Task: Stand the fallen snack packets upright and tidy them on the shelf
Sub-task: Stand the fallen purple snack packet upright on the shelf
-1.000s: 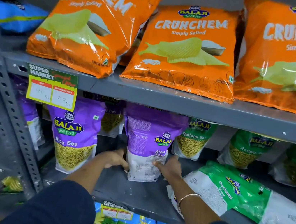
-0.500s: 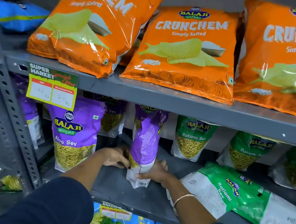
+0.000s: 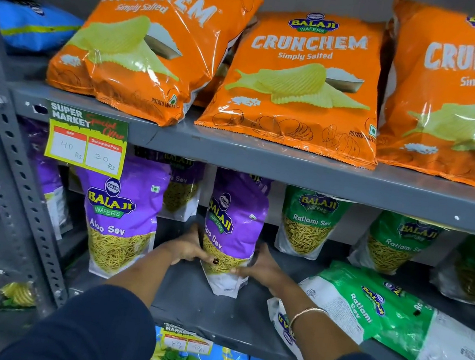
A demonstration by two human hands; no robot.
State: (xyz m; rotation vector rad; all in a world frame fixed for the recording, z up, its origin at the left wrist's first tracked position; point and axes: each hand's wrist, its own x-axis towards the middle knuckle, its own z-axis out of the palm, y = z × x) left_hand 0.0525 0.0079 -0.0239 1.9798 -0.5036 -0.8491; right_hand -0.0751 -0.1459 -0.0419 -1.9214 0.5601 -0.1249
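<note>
The grey shelf (image 3: 212,312) held the snacks; three big orange chip bags (image 3: 301,79) sat on the board above, at twelve o'clock; a green Ratlami Sev packet (image 3: 387,314) lay flat at four o'clock, not standing; a purple Aloo Sev packet (image 3: 119,218) stood at nine o'clock; the purple packet (image 3: 233,227) in the middle stood almost straight, turned a bit sideways; the left hand (image 3: 188,249) and the right hand (image 3: 263,269) squeezed its bottom from both sides, fingers curled around it.

Glossy plastic packets (image 3: 233,224) — matt metal shelf (image 3: 262,165).
</note>
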